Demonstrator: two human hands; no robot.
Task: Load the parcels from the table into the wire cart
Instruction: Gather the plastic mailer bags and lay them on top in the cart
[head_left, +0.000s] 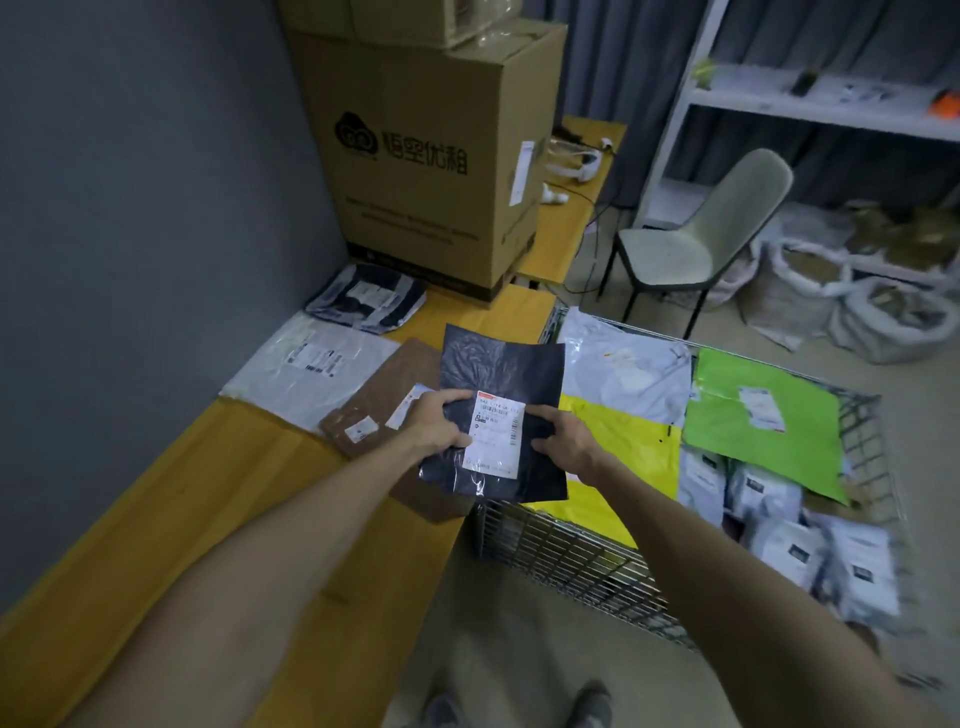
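I hold a flat black parcel (501, 379) with a white shipping label in both hands, above the table's right edge and the near-left corner of the wire cart (566, 551). My left hand (439, 421) grips its left side, thumb on top. My right hand (563, 439) grips its right side. On the yellow table (249, 493) lie a brown parcel (379, 410), a white parcel (311, 369) and a dark-and-white parcel (366, 299). The cart holds a yellow parcel (623, 441), a green parcel (763, 421), a pale grey one (623, 374) and several small white ones.
A large cardboard box (431, 156) stands at the table's far end, with another on top. A grey wall runs along the left. Beyond the cart are a chair (696, 234), white shelves (810, 104) and white sacks (831, 291) on the floor. My shoes show at the bottom.
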